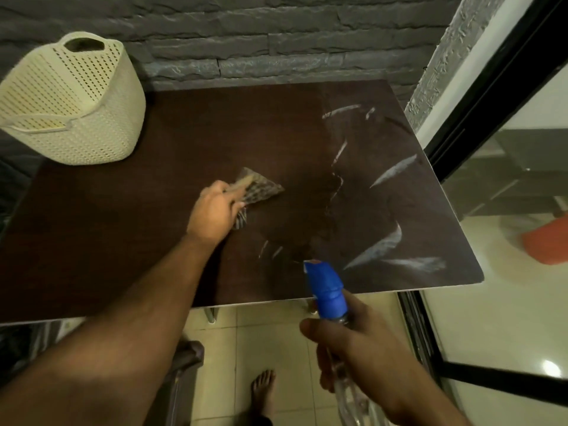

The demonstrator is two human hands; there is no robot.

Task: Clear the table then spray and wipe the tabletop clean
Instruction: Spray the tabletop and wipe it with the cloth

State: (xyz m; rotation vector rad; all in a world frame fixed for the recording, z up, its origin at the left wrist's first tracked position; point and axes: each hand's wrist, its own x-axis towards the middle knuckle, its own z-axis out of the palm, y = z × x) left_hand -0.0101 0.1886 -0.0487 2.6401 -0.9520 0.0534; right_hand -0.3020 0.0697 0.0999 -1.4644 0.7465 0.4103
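**Cloth on the bench, spray bottle held at the near edge**

The left hand (pixel 212 210) reaches out over the middle of the dark brown bench (pixel 123 241) and grips a patterned cloth (pixel 259 187), its fingers curled round the near end while the rest of the cloth lies spread flat on the surface. To the right of the cloth, pale wet streaks (pixel 390 173) and smears scatter across the right half of the benchtop, some near the far corner and some near the front edge.

The right hand (pixel 353 355) holds a clear spray bottle (pixel 327 290) by its neck, fingers wrapped round it, with the blue spray head tilted forward over the near edge of the bench.

A cream perforated basket (pixel 70 103) stands on the far left corner of the bench, well apart from the cloth. Behind the bench runs a grey stone-pattern wall (pixel 276 35). Below the near edge show pale floor tiles (pixel 246 348) and a bare foot (pixel 264 388).
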